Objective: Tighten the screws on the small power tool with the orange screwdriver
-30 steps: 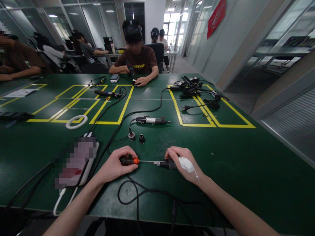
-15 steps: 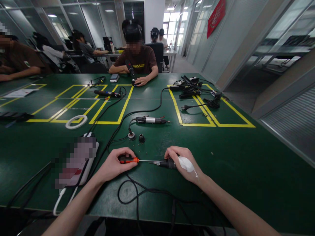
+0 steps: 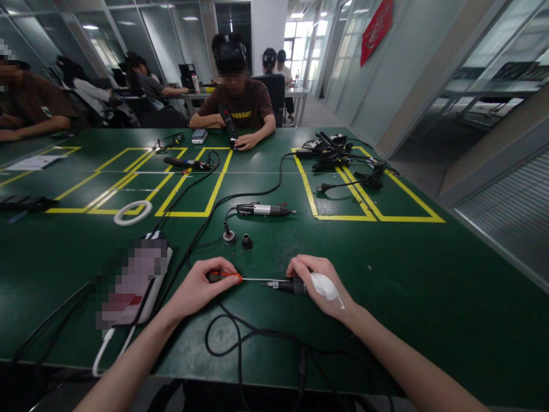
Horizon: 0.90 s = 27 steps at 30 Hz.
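Near the table's front, my left hand [image 3: 206,286] is closed around the orange and black handle of a screwdriver [image 3: 215,276]. Its thin shaft points right, toward my other hand. My right hand [image 3: 321,283], with a white patch on its back, grips the black body of an electric screwdriver [image 3: 289,286]. That tool's bare metal nose points left, and the screwdriver shaft runs along its upper side. Where the shaft's tip ends is hidden by my right fingers. Beyond my hands stand a metal-and-black round part [image 3: 229,236] and a black collar [image 3: 246,242], with several tiny screws nearby.
A second electric screwdriver [image 3: 265,210] lies farther back. To the left are a phone [image 3: 137,280] with cables and a white ring [image 3: 132,212]. Black cords [image 3: 240,332] loop across the green table [image 3: 429,286]. Tools pile up [image 3: 330,150] at the back right; a co-worker [image 3: 249,106] sits opposite.
The screwdriver's handle has turned a little in my left hand, whose thumb and fingers have shifted slightly. My right hand and the electric screwdriver look unmoved.
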### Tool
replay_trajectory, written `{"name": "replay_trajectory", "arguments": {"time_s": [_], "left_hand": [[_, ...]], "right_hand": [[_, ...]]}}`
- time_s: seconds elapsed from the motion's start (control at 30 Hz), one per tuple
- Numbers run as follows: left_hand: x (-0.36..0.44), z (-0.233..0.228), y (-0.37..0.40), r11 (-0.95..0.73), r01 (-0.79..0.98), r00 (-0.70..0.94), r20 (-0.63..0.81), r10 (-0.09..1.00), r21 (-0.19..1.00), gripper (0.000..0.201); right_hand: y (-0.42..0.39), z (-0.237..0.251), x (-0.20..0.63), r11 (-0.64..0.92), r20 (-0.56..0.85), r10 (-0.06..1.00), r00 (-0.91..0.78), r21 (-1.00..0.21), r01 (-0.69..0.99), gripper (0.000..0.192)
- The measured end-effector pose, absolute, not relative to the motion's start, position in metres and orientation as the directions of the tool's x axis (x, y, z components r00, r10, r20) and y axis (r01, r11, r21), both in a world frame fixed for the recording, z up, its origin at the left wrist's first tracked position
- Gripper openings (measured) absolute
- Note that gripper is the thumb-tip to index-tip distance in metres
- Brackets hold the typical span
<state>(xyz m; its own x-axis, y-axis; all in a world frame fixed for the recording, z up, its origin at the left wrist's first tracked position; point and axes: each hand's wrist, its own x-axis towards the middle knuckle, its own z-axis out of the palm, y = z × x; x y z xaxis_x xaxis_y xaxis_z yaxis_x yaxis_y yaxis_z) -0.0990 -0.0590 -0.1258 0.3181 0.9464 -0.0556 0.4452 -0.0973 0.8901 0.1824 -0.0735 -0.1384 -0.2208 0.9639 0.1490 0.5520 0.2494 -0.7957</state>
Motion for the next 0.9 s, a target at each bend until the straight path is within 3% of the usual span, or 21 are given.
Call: {"name": "replay_trajectory", "arguments": {"time_s": [0.77, 0.9], "left_hand": [[-0.1004, -0.1264, -0.0601, -0.057, 0.414, 0.332, -0.093, 0.939, 0.908, 0.021], [-0.1023, -0.1285, -0.0586, -0.116, 0.415, 0.344, -0.038, 0.938, 0.902, 0.019]], "right_hand": [[-0.0736, -0.1377, 0.182, 0.254, 0.157, 0.963, -0.219, -0.797, 0.548, 0.051], [-0.0736, -0.1376, 0.1819, 0.245, 0.151, 0.966, -0.211, -0.801, 0.546, 0.049]]}}
